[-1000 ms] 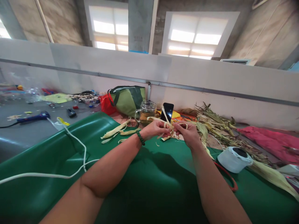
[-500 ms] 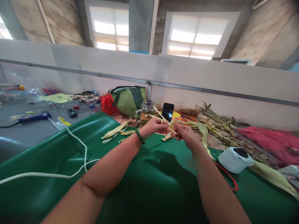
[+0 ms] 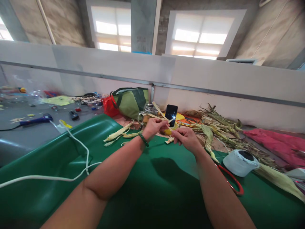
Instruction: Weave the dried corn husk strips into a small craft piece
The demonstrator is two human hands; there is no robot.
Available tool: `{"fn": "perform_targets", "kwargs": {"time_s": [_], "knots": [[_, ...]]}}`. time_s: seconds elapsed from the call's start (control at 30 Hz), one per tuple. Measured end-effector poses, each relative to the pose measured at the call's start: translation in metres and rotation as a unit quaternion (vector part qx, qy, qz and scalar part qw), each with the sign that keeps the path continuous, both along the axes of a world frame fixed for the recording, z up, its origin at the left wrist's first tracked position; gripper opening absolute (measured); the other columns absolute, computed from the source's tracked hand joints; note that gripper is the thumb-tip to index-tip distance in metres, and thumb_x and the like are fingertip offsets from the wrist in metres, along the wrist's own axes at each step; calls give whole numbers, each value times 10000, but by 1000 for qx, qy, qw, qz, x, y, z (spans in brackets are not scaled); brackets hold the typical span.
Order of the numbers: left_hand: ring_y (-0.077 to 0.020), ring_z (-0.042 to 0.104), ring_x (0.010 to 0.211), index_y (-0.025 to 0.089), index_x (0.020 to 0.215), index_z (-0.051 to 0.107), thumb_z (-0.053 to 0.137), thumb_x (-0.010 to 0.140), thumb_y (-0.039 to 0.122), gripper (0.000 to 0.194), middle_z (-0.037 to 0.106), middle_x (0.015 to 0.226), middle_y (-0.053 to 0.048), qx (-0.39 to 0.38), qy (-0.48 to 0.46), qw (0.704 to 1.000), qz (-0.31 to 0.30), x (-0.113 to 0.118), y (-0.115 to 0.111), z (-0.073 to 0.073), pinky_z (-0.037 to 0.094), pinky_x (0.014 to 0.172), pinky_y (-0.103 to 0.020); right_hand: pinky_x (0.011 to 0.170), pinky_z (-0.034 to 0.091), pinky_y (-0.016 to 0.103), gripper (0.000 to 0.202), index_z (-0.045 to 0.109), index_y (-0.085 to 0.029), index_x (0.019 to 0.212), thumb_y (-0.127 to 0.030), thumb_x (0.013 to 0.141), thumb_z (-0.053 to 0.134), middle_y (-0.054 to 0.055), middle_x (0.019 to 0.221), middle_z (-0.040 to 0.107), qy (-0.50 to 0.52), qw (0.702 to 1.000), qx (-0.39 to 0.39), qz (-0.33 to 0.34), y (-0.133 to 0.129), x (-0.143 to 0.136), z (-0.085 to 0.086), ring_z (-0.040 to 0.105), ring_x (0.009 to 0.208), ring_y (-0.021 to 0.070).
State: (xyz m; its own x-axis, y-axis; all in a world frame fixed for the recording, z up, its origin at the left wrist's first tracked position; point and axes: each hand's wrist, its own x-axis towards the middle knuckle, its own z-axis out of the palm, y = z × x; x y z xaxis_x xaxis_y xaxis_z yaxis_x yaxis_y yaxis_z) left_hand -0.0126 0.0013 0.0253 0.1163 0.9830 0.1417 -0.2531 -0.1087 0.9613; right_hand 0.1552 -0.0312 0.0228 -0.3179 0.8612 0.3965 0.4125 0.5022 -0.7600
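Pale strips (image 3: 159,110) jut from left fingers (image 3: 164,124); one reaches right fingers (image 3: 178,135).

A green sheet (image 3: 68,152) bears pale husks (image 3: 118,133), a white cable (image 3: 52,178) and a spool (image 3: 234,163).

Grey worktop (image 3: 28,136), left: one dark blue tool (image 3: 35,120) with black lead; one small black object (image 3: 73,115); one red cap (image 3: 77,109); one blue cap (image 3: 93,108); one yellow-green sheet (image 3: 58,100); clear plastic items (image 3: 35,97), blurred.
Green mat (image 3: 100,133): one white cord (image 3: 47,178), looped across its left part.
Rear, centre: one green bag (image 3: 130,103), dark handles, beside one red bag (image 3: 110,106); one glass mug (image 3: 149,109), handle to left, partly hidden; one phone (image 3: 171,112), upright, dark screen with bright reflection.
Far right: one pink cloth (image 3: 274,144), crumpled.
Background: two bright windows (image 3: 201,35) flanking a grey pillar (image 3: 143,27).
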Motion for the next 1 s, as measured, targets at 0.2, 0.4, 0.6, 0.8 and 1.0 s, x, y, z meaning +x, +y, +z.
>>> {"fn": "perform_targets", "kwargs": {"time_s": [0.2,0.4,0.6,0.8,1.0], "knots": [[-81,610,588,102,719,667,800,652,263,220,686,673,-33,-17,-91,995,37,-12,1,10,505,637,-206,453,397,228,429,649,-172,610,-579,740,612,17,513,620,-26,994,-76,77,-2,16,9,502,433,97],[-89,618,615,108,788,623,797,657,216,243,644,641,-8,-47,-65,992,-99,-7,-9,11,506,661,-221,538,456,252,488,693,-176,769,-652,671,641,14,635,647,125,989,-72,-12,10,7,-1,552,536,111],[-46,511,513,113,726,577,841,575,331,375,553,575,47,19,16,990,-142,5,-18,3,441,561,-192,445,372,248,388,644,-184,610,-566,634,712,-19,484,541,230,968,30,-98,11,-11,-10,446,436,95],[-48,463,473,96,731,626,804,613,333,319,520,514,50,31,52,996,-59,6,-15,2,405,515,-198,418,339,241,379,581,-177,504,-503,632,727,-11,457,530,280,949,28,-143,6,-8,-8,422,405,80],[-47,431,442,95,747,676,770,642,247,207,515,476,49,44,102,994,10,-1,-6,4,371,463,-183,353,310,228,514,621,-158,568,-667,621,666,-7,427,527,241,963,-106,-56,9,-2,-4,412,330,76]]}}
